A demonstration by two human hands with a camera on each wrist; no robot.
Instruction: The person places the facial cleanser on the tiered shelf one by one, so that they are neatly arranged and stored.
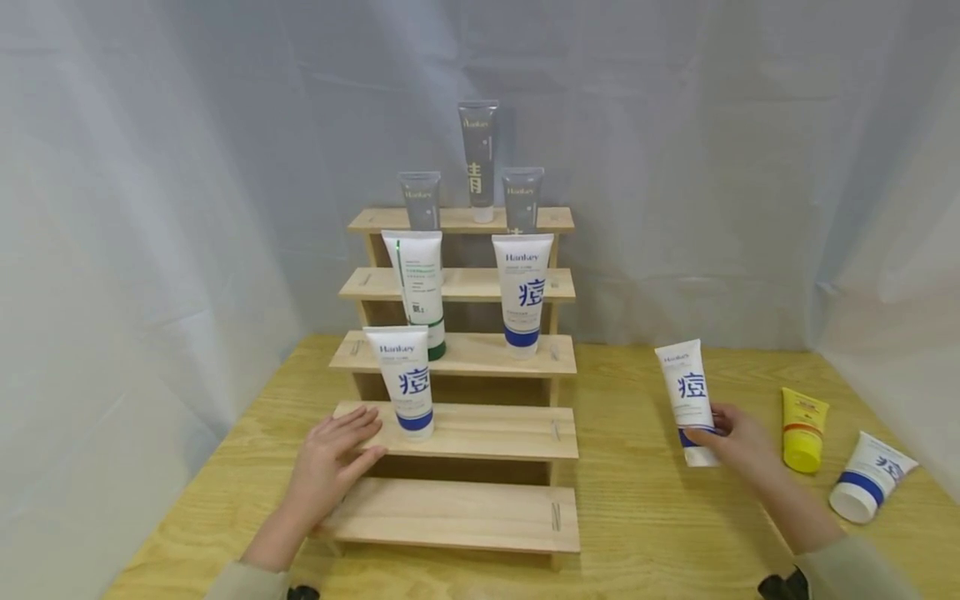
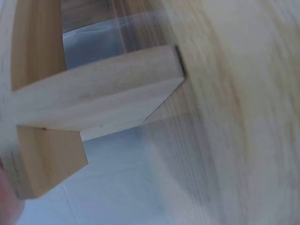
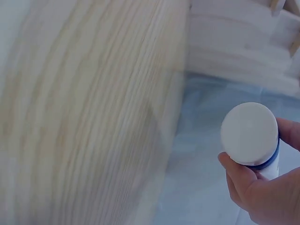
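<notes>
A white squeeze tube with a blue band (image 1: 686, 396) is upright above the table's right side. My right hand (image 1: 738, 442) grips it near its cap; in the right wrist view, the round white cap (image 3: 250, 133) faces the camera, with fingers and thumb around it. My left hand (image 1: 333, 462) rests on the left end of a tiered wooden stand (image 1: 487, 429), fingers extended along the second step from the bottom. Beside its fingertips stands a white-and-blue tube (image 1: 401, 379). Another white-and-blue tube (image 1: 522, 292) and a white-and-green tube (image 1: 422, 287) stand one step higher.
Three grey tubes (image 1: 480, 158) stand on the upper steps. At the table's right lie or stand a yellow tube (image 1: 804, 429) and a tilted white-and-blue tube (image 1: 870, 479). Pale sheeting (image 1: 675, 167) hangs behind and at both sides of the wooden table (image 1: 630, 517).
</notes>
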